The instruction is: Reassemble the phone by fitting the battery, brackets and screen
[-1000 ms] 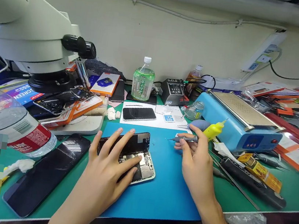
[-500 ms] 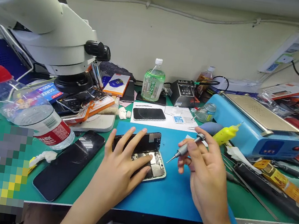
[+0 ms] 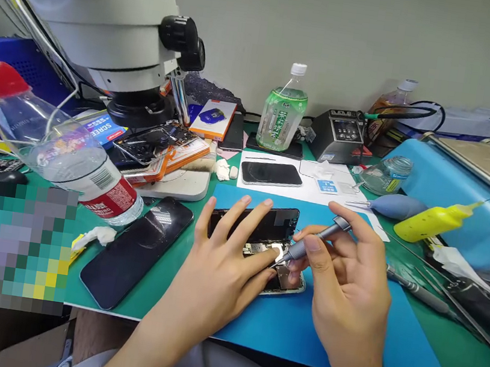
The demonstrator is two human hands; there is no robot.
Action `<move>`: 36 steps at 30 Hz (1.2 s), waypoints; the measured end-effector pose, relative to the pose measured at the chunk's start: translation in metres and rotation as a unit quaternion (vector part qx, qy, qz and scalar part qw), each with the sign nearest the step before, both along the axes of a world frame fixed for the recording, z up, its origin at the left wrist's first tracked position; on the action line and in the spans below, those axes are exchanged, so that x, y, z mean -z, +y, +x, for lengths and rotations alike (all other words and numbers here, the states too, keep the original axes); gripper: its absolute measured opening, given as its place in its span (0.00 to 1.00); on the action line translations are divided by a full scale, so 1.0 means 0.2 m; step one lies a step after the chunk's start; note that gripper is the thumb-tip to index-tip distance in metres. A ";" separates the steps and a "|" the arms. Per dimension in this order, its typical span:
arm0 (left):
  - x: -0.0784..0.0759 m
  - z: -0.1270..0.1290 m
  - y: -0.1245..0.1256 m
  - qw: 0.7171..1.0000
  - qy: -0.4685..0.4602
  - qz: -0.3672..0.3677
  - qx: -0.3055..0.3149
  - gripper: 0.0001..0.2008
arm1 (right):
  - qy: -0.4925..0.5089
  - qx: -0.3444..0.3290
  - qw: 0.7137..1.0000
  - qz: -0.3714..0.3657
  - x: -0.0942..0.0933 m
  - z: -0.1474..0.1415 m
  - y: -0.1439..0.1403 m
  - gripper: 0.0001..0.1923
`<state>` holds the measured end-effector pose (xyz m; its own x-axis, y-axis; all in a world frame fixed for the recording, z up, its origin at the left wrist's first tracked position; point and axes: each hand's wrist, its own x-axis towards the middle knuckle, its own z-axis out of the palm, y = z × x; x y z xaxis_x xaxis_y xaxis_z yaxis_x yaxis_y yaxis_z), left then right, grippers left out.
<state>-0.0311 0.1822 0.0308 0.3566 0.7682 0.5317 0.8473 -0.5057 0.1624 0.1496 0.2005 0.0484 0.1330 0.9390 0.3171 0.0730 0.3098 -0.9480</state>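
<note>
An opened phone lies on the blue mat (image 3: pixel 270 327). Its screen panel (image 3: pixel 282 222) is raised at the back, and its body (image 3: pixel 290 282) shows bare internal parts. My left hand (image 3: pixel 219 265) steadies the phone from the left, with long fingers spread against the raised panel. The thumb and index finger of that hand press near the inner parts. In my right hand (image 3: pixel 346 270) is a grey precision screwdriver (image 3: pixel 304 246), gripped between thumb and fingers. Its tip points down into the phone body beside my left index finger; exact contact is too small to tell.
A dark phone (image 3: pixel 137 253) and a red-capped bottle (image 3: pixel 111 189) are at left, below the microscope (image 3: pixel 123 39). Behind the mat lies another phone (image 3: pixel 271 174). To the right are a yellow squeeze bottle (image 3: pixel 433 223), tweezers (image 3: pixel 425 297) and a blue heating plate (image 3: pixel 465 202).
My right hand has brought the screwdriver from beside the phone to over its body, the tip now at my left fingers. The camera view has tilted down and shifted left.
</note>
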 end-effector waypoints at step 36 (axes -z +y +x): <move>-0.01 0.00 -0.01 1.000 0.002 -0.011 0.002 0.13 | -0.036 -0.007 0.999 0.010 0.01 0.00 -0.01 0.24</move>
<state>-0.0318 0.1805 0.0318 0.3624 0.7784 0.5127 0.8454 -0.5061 0.1708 0.1488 0.1982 0.0455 0.0953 0.9344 0.3432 0.1358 0.3294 -0.9344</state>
